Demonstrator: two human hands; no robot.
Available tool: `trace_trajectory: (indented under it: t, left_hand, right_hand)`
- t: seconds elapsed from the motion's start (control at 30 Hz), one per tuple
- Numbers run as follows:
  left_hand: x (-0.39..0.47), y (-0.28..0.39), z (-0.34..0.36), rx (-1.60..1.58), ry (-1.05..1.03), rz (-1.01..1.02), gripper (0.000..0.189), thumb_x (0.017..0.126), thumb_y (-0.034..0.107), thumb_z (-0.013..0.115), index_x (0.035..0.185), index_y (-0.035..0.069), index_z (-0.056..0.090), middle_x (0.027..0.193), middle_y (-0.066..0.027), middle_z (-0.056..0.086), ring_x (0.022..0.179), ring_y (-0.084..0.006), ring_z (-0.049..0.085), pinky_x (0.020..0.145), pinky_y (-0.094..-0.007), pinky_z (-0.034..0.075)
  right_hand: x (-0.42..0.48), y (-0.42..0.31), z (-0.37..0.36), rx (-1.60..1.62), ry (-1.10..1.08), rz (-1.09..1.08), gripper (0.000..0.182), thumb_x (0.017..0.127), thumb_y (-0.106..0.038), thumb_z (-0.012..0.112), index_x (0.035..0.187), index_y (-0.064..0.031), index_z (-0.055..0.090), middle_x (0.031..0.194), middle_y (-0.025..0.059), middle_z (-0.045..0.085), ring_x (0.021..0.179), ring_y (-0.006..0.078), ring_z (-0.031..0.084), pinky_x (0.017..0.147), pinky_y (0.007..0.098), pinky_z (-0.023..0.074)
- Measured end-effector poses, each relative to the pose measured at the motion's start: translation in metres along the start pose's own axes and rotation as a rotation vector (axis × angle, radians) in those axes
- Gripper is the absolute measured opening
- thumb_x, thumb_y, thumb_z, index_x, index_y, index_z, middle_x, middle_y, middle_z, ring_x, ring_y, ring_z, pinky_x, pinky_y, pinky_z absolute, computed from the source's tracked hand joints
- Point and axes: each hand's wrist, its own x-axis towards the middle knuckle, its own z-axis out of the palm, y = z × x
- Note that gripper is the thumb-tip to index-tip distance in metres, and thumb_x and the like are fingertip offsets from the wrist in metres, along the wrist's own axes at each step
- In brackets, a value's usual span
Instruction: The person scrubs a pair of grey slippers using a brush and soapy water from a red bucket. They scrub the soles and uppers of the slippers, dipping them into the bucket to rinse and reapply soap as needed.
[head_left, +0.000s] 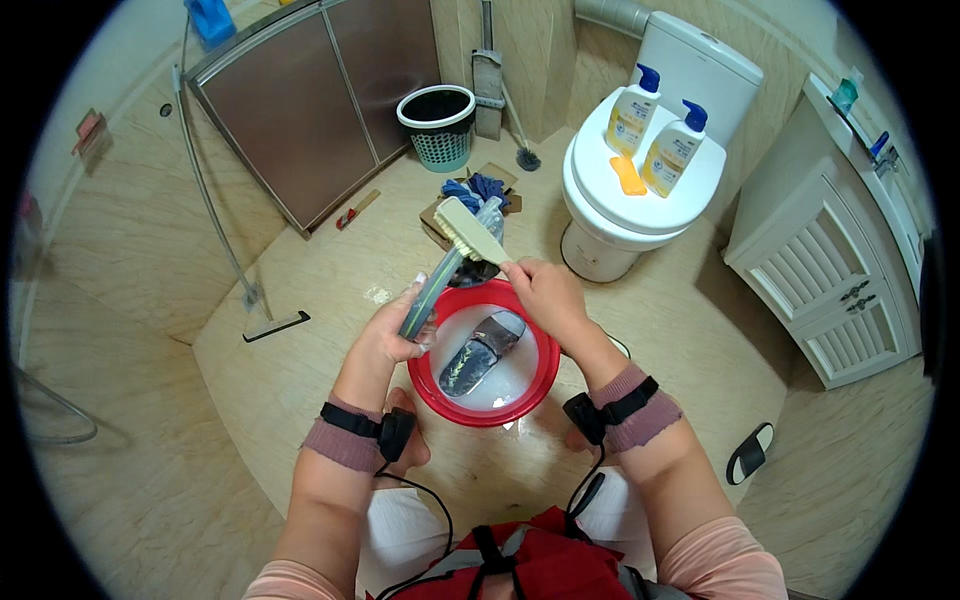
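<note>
My left hand (397, 322) grips a grey slide slipper (431, 296) tilted on its edge, a green line along the side of its sole. White foam clings to the fingers. In my right hand (550, 295) is the handle of a pale scrubbing brush (472, 232). Its cream bristles meet the far end of the slipper, partly hiding it. Below both hands stands a red plastic basin (484, 418) of cloudy, soapy water. Another grey slide slipper (481, 352) lies in that water, its strap facing up.
Beyond the basin, a cardboard box (435, 225) bears blue gloves (472, 191). Two pump bottles (673, 157) and an orange soap bar (627, 176) sit on the toilet lid (592, 187). A squeegee (276, 327) rests left; a black-and-white slipper (750, 454) lies right.
</note>
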Motion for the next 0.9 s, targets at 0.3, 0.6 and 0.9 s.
trace_trajectory:
  t: [0.3, 0.6, 0.9]
  left_hand:
    - [-0.003, -0.002, 0.019, -0.26, 0.07, 0.03, 0.016, 0.093, 0.024, 0.057, 0.083, 0.012, 0.059, 0.061, -0.0009, 0.05, 0.043, -0.0126, 0.042, 0.039, -0.0235, 0.035]
    - [0.021, -0.002, -0.007, -0.213, -0.008, -0.095, 0.04, 0.091, 0.051, 0.064, 0.081, 0.012, 0.059, 0.059, -0.0024, 0.048, 0.045, -0.0148, 0.044, 0.038, -0.0262, 0.033]
    - [0.02, -0.003, -0.009, -0.206, 0.099, -0.05, 0.036, 0.094, 0.048, 0.06, 0.082, 0.015, 0.056, 0.059, -0.002, 0.048, 0.045, -0.0164, 0.045, 0.039, -0.0288, 0.033]
  right_hand:
    - [-0.047, -0.028, 0.018, 0.079, -0.035, -0.318, 0.035, 0.095, -0.038, 0.056, 0.09, -0.006, 0.07, 0.076, 0.0204, 0.066, 0.071, 0.0402, 0.064, 0.063, 0.048, 0.0497]
    - [-0.016, -0.009, 0.01, 0.076, -0.051, -0.137, 0.04, 0.096, -0.043, 0.052, 0.092, -0.0083, 0.071, 0.079, 0.02, 0.068, 0.076, 0.0401, 0.066, 0.07, 0.0502, 0.051]
    - [-0.022, -0.015, 0.013, 0.079, -0.063, -0.173, 0.041, 0.095, -0.047, 0.052, 0.096, -0.0107, 0.072, 0.081, 0.0193, 0.069, 0.077, 0.0393, 0.066, 0.069, 0.0493, 0.0512]
